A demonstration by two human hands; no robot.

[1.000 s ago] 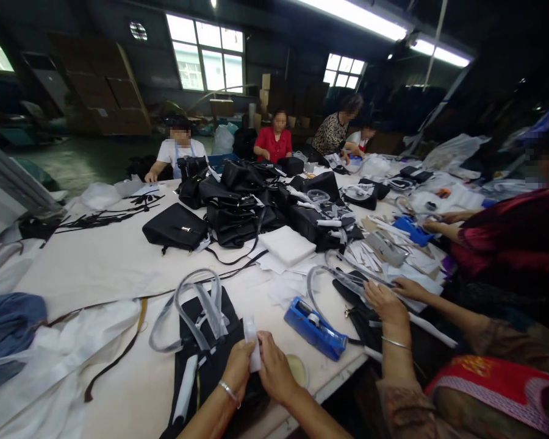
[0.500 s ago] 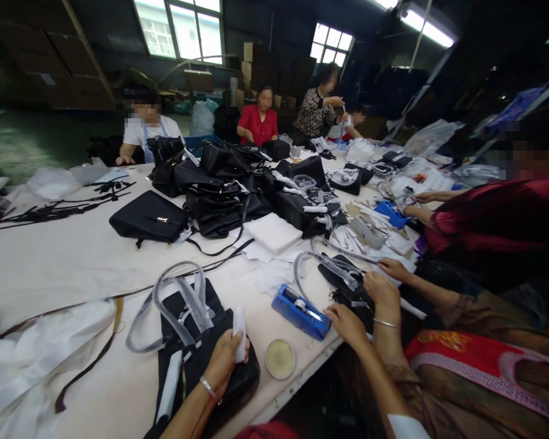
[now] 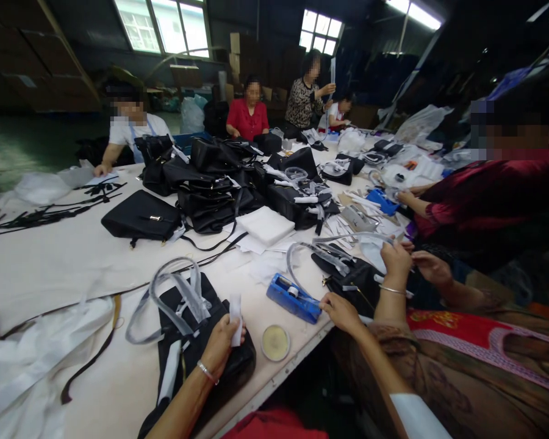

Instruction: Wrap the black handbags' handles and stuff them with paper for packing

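A folded white paper strip (image 3: 236,322) stands upright in my left hand (image 3: 219,349), the thumb and fingers closed around it. Under that hand lies a black handbag (image 3: 171,305), its handles (image 3: 183,296) wrapped in clear plastic and a white wrapped piece (image 3: 169,372) along its side. At the cutting end of a blue tape dispenser (image 3: 290,299), my right hand (image 3: 341,314) has its fingers pinched on the tape, which is hardly visible. A round tin (image 3: 275,342) with a yellowish surface sits between my hands.
Black bags (image 3: 219,195) are heaped mid-table, beside a white foam stack (image 3: 268,224). At my right, a co-worker's hands (image 3: 396,259) work above another black bag (image 3: 343,271). White sheeting (image 3: 36,360) covers the near left. Other people sit or stand around the table.
The view has shifted slightly, moving most things left. My right hand stays at the dispenser, my left still holds the strip. The neighbouring co-worker's hands moved together; a person at the back raised a strip.
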